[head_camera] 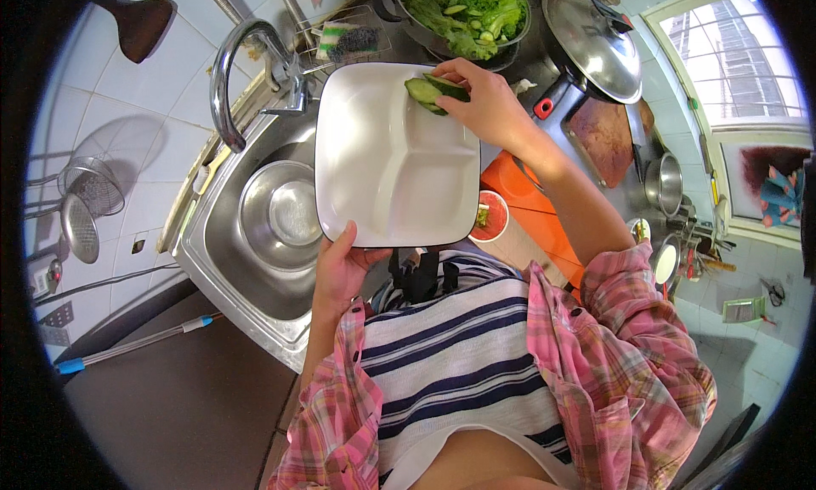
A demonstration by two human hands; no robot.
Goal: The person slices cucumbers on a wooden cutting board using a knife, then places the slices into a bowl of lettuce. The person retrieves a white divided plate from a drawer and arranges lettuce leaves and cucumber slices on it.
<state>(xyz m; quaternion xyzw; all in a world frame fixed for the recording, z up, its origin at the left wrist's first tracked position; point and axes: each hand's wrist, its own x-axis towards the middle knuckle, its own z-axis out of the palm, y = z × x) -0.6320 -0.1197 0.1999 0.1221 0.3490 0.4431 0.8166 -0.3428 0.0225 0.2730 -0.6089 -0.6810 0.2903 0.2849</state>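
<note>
My left hand grips the near edge of a white divided plate, thumb on top and fingers beneath. The plate has one long compartment on the left and two smaller ones on the right. Over its far right compartment, my right hand holds several cucumber slices between thumb and fingers. Whether the slices rest on the plate is hard to tell. Beyond the plate, a metal colander or pot is heaped with lettuce and more cucumber slices.
A steel sink with a metal bowl and a curved faucet lies left. To the right are a lidded pan, a cutting board, a knife and a steel pot. A red-lined bowl stands near my waist.
</note>
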